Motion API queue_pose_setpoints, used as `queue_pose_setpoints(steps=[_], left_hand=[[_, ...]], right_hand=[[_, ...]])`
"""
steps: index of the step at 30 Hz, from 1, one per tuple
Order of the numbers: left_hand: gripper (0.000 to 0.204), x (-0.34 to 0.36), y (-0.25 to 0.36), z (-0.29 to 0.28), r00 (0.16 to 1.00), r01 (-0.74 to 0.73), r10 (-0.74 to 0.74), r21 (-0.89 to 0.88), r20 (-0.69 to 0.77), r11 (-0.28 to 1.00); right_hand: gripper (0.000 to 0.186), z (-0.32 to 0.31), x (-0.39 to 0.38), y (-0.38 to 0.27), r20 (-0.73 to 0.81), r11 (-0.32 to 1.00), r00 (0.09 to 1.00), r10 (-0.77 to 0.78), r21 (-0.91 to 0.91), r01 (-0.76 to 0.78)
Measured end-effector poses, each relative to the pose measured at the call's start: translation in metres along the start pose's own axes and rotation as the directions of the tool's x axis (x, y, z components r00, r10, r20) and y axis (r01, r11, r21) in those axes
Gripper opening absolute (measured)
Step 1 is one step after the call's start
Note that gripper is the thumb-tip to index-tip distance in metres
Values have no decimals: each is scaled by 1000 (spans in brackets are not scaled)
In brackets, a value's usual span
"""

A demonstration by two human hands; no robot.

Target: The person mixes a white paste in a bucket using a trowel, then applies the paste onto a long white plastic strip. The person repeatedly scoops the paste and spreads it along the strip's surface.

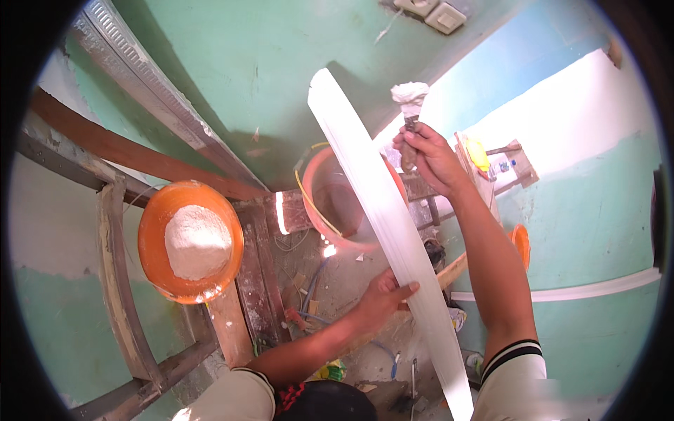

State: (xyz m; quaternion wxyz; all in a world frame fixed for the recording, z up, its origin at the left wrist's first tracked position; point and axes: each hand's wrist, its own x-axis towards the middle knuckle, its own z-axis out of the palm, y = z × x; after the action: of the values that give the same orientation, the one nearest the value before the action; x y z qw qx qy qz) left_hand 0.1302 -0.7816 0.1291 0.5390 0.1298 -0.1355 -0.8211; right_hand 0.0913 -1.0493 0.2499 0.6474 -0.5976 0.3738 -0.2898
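Observation:
A long white strip (pixel 366 203) slants from the upper middle down to the bottom edge. My left hand (pixel 390 295) grips it on its lower half, thumb across the face. At the upper right my right hand (pixel 425 151) is closed round the handle of a putty knife (pixel 410 102), whose raised blade carries a lump of white paste. Behind the strip sits a salmon-coloured bucket (pixel 320 217) with a yellow handle, partly hidden. To the left is an orange bowl (pixel 153 245) heaped with white powder.
Wooden frames (pixel 112 281) and a long metal channel (pixel 154 91) line the left. A small wooden stand (pixel 523 165) holds a yellow item at right, near another orange object (pixel 520 247). Hoses and debris litter the floor (pixel 316 274). Sockets (pixel 444 17) are on the green wall.

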Motion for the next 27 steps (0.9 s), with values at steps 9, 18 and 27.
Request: queue_pose_setpoints(steps=[9,18,27], left_hand=[[42,-13,9,6,991,109,-106,-35,78,993],[47,-12,8,1,975,86,-67,-83,211,993],[52,-14,7,-8,979,100,-87,-60,183,993]], right_hand=[[25,54,125,7,60,989,998,-24,-147,32],[32,71,145,15,-34,983,997,-64,-175,57],[24,55,107,32,-94,745,904,-417,-606,280]])
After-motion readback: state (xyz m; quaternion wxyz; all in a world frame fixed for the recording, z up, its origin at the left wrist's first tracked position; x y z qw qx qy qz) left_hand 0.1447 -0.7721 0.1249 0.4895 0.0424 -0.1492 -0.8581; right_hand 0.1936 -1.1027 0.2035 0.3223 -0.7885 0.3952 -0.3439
